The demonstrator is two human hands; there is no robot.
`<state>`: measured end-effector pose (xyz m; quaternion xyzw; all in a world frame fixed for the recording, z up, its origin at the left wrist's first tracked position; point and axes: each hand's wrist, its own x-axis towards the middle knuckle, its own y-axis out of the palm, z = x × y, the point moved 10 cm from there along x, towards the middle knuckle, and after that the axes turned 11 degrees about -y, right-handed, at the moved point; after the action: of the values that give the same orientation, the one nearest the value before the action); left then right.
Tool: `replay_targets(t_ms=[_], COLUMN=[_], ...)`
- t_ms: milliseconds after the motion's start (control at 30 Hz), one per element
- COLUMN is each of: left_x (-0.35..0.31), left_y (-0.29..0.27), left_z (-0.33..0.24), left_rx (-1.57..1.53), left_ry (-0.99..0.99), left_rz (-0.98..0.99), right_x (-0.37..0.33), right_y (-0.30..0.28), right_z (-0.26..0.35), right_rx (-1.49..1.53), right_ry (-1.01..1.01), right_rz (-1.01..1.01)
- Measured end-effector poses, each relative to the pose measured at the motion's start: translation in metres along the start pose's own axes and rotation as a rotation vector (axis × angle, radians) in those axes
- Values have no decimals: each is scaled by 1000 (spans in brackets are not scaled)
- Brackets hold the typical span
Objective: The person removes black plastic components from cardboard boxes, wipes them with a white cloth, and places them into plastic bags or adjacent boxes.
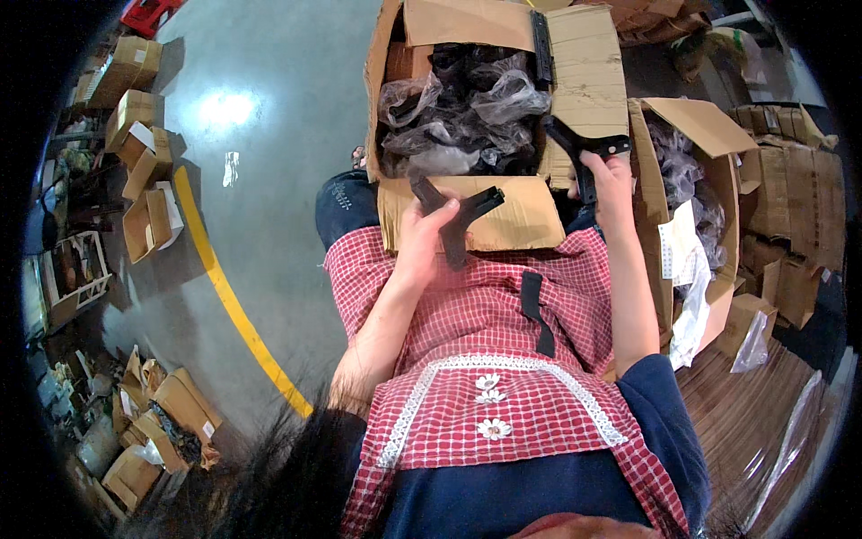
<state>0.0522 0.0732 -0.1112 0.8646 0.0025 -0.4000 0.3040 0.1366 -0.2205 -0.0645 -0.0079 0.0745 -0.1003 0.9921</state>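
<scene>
My left hand (424, 235) is closed on a black Y-shaped bracket (456, 225), its thumb lying across the middle of the part. To the right, my right hand (609, 190) grips a second black Y-shaped bracket (584, 144) by one arm, beside the box's right flap. Between and beyond both hands stands an open cardboard box (474, 216), holding dark parts wrapped in clear plastic bags (440, 121). A narrow black strip-shaped part (541, 47) rests at the box's far right corner. On my red checked apron lies a black strap (536, 314).
At the right, another open carton (660, 180) holds plastic-wrapped parts, with white paper (684, 251) hanging over its side. Stacked cardboard (790, 198) stands farther right. A yellow line (229, 296) crosses the grey floor on the left, where several small boxes (148, 220) line the edge.
</scene>
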Motion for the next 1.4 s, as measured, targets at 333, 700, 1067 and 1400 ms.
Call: replay_targets(t_ms=[333, 700, 1067, 1400], left_x=[-19, -30, -29, -20], left_y=[20, 30, 20, 9], left_z=[-1, 7, 5, 3], left_rx=[165, 164, 129, 201], left_ry=[71, 63, 83, 139], left_rz=[85, 180, 36, -33], right_x=[-86, -124, -120, -115], right_y=[53, 80, 36, 27], right_z=[15, 41, 45, 28], right_rx=[103, -196, -500, -479], right_ry=[119, 53, -32, -132], right_rz=[182, 497, 203, 189])
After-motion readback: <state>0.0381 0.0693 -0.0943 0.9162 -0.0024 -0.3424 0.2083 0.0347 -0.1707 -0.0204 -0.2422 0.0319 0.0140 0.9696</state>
